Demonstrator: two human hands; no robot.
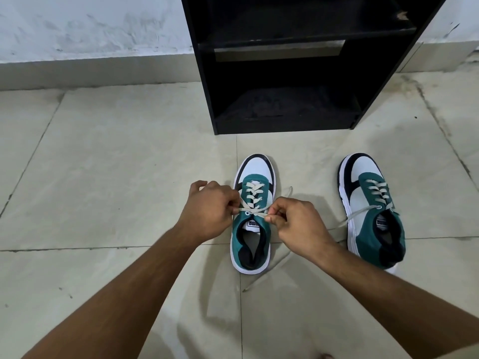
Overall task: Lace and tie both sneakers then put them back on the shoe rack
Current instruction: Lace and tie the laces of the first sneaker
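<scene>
**2 sneakers on the tiles, 1 lace being tied**

We cannot see all of the shoe rack (285, 73): its top runs past the upper edge, so we count only 2 shelf boards and 1 open lower bay, dark enough that little shows inside. Our own forearms enter from the bottom edge and are cut off there. The fingertips of both hands are curled inward, so where exactly the lace passes inside each grip is hidden from us.

The left hand (210, 208) is closed, thumb and forefinger pinching 1 strand of the cream lace (252, 212) at the left side of the near sneaker (252, 216). The right hand (298, 224) is closed the same way on the other strand at the shoe's right side. The strands cross taut between the 2 hands, just above the tongue. A loose lace end shows beyond the right hand, and another trails on the floor below the right wrist.

That sneaker stands on the floor (116, 164) in front of the rack, toe toward it, near but not touching. The second sneaker (373, 208) stands to its right, apart from it, laced up the eyelets, with 1 untied end lying across the tile toward the right wrist, which covers part of it.

Behind the rack, a scuffed white wall (90, 27) meets the tiles.
</scene>
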